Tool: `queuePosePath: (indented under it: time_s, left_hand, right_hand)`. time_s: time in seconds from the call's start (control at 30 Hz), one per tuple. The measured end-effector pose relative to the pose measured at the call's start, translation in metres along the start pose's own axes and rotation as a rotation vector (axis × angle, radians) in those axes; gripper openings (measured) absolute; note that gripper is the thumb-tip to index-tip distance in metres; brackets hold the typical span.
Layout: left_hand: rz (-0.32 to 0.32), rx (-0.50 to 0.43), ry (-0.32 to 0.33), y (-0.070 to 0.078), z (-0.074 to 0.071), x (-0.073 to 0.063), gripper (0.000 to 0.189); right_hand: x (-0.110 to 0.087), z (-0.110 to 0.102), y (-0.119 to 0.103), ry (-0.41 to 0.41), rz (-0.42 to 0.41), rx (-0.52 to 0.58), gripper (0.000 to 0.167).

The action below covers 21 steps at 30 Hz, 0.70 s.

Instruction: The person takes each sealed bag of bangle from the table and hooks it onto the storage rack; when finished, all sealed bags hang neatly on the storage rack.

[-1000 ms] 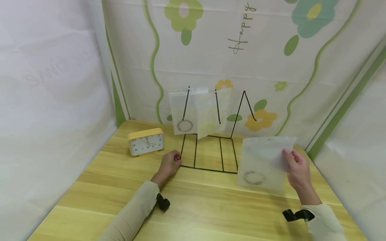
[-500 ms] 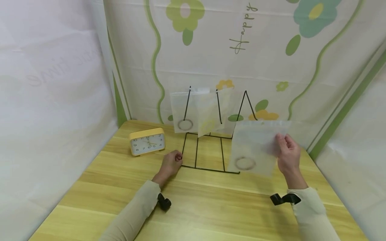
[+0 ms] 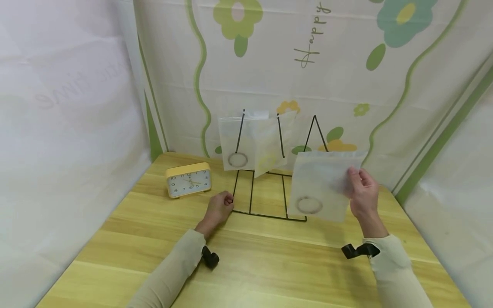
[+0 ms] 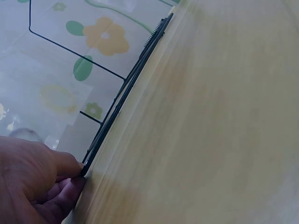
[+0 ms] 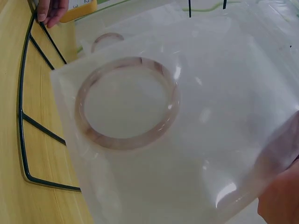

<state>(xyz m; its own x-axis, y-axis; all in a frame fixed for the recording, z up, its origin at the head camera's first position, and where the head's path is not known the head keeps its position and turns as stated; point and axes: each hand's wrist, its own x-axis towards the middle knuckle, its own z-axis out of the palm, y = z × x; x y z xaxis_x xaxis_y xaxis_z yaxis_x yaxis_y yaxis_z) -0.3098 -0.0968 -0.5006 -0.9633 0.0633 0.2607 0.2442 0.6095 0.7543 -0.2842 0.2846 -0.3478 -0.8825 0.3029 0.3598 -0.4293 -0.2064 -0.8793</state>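
Note:
My right hand (image 3: 363, 194) pinches the right edge of a frosted plastic bag (image 3: 325, 171) with its thumb in front. Inside the bag lies a brownish bangle (image 5: 80, 102), low in one corner. The bag hangs upright before the right prong of a black wire rack (image 3: 265, 215), covering that prong's lower part. At the rack's front left corner, my left hand (image 3: 219, 208) pinches the wire of the base between thumb and fingers. On the rack's left prong hangs a bag (image 3: 228, 141) with a brownish bangle; on the middle one, a bag (image 3: 265, 132) with a yellowish bangle.
A yellow clock (image 3: 188, 180) stands left of the rack, close to my left hand. The wooden table (image 3: 246, 265) reaches back to a flower-printed cloth wall (image 3: 269, 64). White cloth walls close in both sides.
My right hand has brought the held bag leftward and up, from right of the rack to in front of its right prong. The left hand keeps its grip on the rack's corner.

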Motion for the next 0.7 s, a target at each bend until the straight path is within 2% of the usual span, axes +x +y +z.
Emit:
queuePosePath:
  time_s: [0.13, 0.37, 0.6, 0.7]
  left_hand:
    - [0.002, 0.003, 0.002, 0.0, 0.0, -0.001, 0.013]
    - [0.009, 0.002, 0.002, 0.002, 0.0, -0.003, 0.012]
    - [0.01, 0.003, -0.001, 0.003, -0.001, -0.002, 0.013]
    - [0.006, 0.003, -0.003, 0.003, -0.001, -0.001, 0.014]
  right_hand:
    - [0.001, 0.003, 0.003, 0.008, -0.011, -0.001, 0.014]
    - [0.004, 0.006, 0.005, -0.006, 0.025, 0.009, 0.013]
    - [0.016, 0.01, 0.015, 0.069, -0.003, -0.069, 0.021]
    - [0.023, 0.011, 0.02, 0.074, -0.012, -0.087, 0.026]
